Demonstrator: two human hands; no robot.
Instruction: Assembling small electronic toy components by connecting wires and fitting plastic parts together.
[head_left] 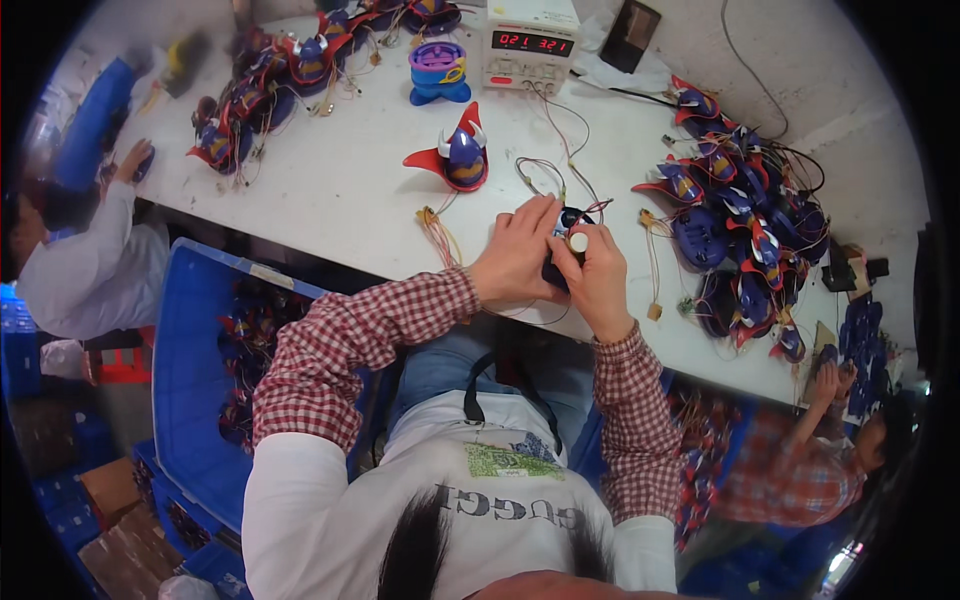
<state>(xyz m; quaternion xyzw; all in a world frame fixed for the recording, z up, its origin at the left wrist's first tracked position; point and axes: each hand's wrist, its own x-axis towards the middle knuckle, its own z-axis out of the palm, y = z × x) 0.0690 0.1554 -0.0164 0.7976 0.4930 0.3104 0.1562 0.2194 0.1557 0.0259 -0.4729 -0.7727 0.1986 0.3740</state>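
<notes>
At the table's front edge, my left hand point(515, 252) is closed around a dark blue part with wires point(572, 218), its fingers over the part's left side. My right hand point(600, 277) pinches a small tool with a cream round end point(579, 242), held against that part; the tool's other end is hidden. Thin leads run from the part's far side toward a power supply point(530, 45) with a lit red display. Beyond my left hand stands a purple helmet-shaped toy piece point(464, 155) with white horns and red wings. Loose wires with a small connector point(432, 225) lie beside my left wrist.
Piles of similar wired toy pieces point(745, 220) cover the table's right side, with more at the far left point(260, 90). A blue and purple container point(440, 75) stands near the power supply. A blue bin point(190, 370) sits by my left arm. Co-workers sit at both sides.
</notes>
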